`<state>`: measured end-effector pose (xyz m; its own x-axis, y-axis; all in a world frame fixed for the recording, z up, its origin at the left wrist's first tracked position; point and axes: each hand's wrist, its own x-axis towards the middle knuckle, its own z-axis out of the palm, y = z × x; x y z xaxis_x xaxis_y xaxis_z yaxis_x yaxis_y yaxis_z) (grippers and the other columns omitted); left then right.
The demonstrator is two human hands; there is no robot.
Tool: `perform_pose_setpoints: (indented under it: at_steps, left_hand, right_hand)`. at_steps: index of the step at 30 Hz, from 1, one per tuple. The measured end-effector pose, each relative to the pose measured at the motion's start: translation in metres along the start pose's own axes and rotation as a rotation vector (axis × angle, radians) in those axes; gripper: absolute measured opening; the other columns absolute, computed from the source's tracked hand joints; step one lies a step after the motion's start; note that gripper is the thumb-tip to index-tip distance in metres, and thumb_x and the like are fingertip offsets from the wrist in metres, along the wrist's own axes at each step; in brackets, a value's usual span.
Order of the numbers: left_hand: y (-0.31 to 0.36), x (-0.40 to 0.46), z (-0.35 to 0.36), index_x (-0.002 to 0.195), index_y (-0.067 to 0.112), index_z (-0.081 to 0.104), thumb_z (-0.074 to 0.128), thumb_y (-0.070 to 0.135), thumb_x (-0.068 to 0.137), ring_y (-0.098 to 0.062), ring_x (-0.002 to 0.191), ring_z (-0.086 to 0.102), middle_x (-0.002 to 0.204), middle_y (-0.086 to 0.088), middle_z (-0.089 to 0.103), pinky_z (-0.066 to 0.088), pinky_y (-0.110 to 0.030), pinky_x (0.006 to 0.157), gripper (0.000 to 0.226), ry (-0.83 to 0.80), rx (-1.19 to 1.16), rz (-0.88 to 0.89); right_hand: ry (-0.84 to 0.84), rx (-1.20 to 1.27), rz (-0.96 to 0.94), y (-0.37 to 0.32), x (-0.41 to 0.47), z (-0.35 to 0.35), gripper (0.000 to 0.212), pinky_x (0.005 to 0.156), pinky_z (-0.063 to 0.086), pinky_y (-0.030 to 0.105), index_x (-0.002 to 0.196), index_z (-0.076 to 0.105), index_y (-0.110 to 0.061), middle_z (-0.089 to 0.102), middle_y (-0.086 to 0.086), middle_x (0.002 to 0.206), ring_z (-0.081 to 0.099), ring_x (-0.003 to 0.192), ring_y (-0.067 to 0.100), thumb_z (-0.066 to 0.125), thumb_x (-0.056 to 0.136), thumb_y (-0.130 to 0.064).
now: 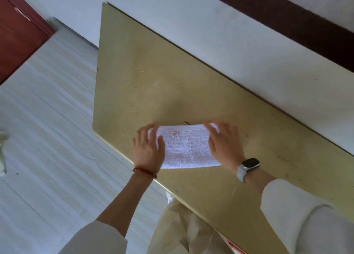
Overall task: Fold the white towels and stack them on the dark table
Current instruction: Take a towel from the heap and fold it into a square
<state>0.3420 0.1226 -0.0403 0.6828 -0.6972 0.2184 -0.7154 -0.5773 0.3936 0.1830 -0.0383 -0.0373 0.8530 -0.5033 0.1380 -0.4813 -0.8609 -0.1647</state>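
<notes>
One white towel (pixel 188 148), folded to a compact rectangle, lies flat on the table (pixel 153 77) just below the centre of the frame, close to the table's near edge; a small orange label (pixel 175 133) shows near its far edge. The table top reads olive-yellow in this view. The left hand (pixel 148 149) rests on the towel's left end, fingers straight and spread, pressing flat; nothing is gripped. The right hand (pixel 223 145) covers the towel's right end; its fingers lie over the far right corner, slightly bent, blurred; whether they pinch the cloth or merely press it cannot be told. A red cord bracelet (pixel 144 172) circles the left wrist; a watch (pixel 248 167) with a pale strap sits on the right wrist; both sleeves are white. Pale wood-grain floor (pixel 47 119) fills the left of the frame; a red-brown cabinet (pixel 17 35) occupies the upper left corner.
</notes>
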Motion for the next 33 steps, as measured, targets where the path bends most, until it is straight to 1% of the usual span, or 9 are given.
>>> perform_pose_setpoints:
  at_steps: [3,8,12,16,20,22,25,29,33]
  left_hand:
    - [0.014,-0.022,0.014,0.123,0.007,0.055,0.038,0.024,0.089,-0.029,0.127,0.042,0.132,-0.013,0.054,0.038,-0.045,0.098,0.041,-0.179,0.115,0.252]
    - [0.006,-0.030,0.036,0.138,0.017,0.033,0.031,0.034,0.090,-0.034,0.136,0.025,0.144,-0.018,0.037,0.016,-0.052,0.109,0.052,-0.361,0.250,0.159]
    - [0.004,-0.030,0.036,0.141,0.021,0.028,0.024,0.040,0.093,-0.034,0.137,0.020,0.147,-0.017,0.033,0.015,-0.052,0.109,0.052,-0.404,0.275,0.150]
    - [0.005,-0.027,0.030,0.142,0.020,0.027,0.006,0.045,0.096,-0.034,0.136,0.019,0.147,-0.017,0.033,0.017,-0.055,0.108,0.056,-0.469,0.292,0.145]
    - [0.006,-0.023,0.019,0.133,0.015,0.042,0.031,0.038,0.091,-0.032,0.134,0.029,0.141,-0.016,0.042,0.022,-0.062,0.106,0.049,-0.352,0.249,0.235]
    - [0.011,-0.028,0.012,0.121,0.013,0.057,0.041,0.034,0.088,-0.028,0.127,0.044,0.132,-0.010,0.053,0.024,-0.058,0.106,0.043,-0.248,0.155,0.365]
    - [0.011,-0.048,0.003,0.099,0.015,0.068,0.046,0.031,0.084,-0.023,0.106,0.060,0.108,-0.002,0.066,0.033,-0.049,0.100,0.030,-0.228,0.121,0.539]
    - [-0.007,-0.047,0.000,0.094,0.016,0.068,0.046,0.027,0.084,-0.026,0.108,0.059,0.107,0.000,0.068,0.031,-0.051,0.098,0.027,-0.178,0.228,0.452]
    - [-0.017,-0.033,-0.002,0.099,0.016,0.068,0.045,0.029,0.084,-0.027,0.121,0.045,0.119,-0.004,0.063,0.026,-0.058,0.101,0.030,-0.126,0.420,0.320]
  right_hand:
    - [-0.177,-0.030,-0.157,-0.018,-0.011,0.018,0.041,0.108,0.025,0.053,0.128,0.049,-0.013,0.045,0.013,0.139,0.040,0.128,0.031,0.039,0.089,-0.025]
    - [-0.363,-0.067,-0.057,-0.008,-0.012,0.031,0.050,0.105,0.027,0.061,0.140,0.032,-0.029,0.032,0.010,0.149,0.028,0.136,0.036,0.025,0.092,-0.042]
    - [-0.394,-0.053,-0.040,-0.002,-0.014,0.038,0.050,0.108,0.016,0.060,0.143,0.023,-0.032,0.025,0.007,0.152,0.018,0.139,0.032,0.014,0.096,-0.045]
    - [-0.344,0.011,-0.035,-0.003,-0.011,0.030,0.050,0.111,0.010,0.056,0.142,0.027,-0.028,0.028,0.008,0.151,0.020,0.139,0.031,0.022,0.094,-0.040]
    - [-0.191,0.137,0.033,0.015,-0.011,0.013,0.043,0.105,0.029,0.052,0.123,0.052,-0.012,0.047,0.014,0.137,0.043,0.127,0.036,0.029,0.089,-0.024]
    - [-0.125,0.257,0.122,0.031,-0.013,0.008,0.041,0.098,0.040,0.045,0.110,0.060,-0.007,0.054,0.016,0.128,0.051,0.118,0.037,0.029,0.087,-0.021]
    - [-0.085,0.306,0.179,0.043,-0.019,0.001,0.040,0.081,0.048,0.039,0.096,0.066,-0.006,0.064,0.013,0.106,0.060,0.091,0.035,0.030,0.082,-0.019]
    - [-0.131,0.272,0.104,0.035,-0.047,-0.004,0.032,0.072,0.040,0.030,0.087,0.066,-0.010,0.063,0.007,0.084,0.058,0.073,0.029,0.037,0.078,-0.018]
    - [-0.224,0.342,-0.151,0.012,-0.087,-0.004,0.023,0.054,0.046,0.027,0.099,0.057,-0.016,0.057,0.002,0.077,0.054,0.063,0.021,0.047,0.078,-0.015]
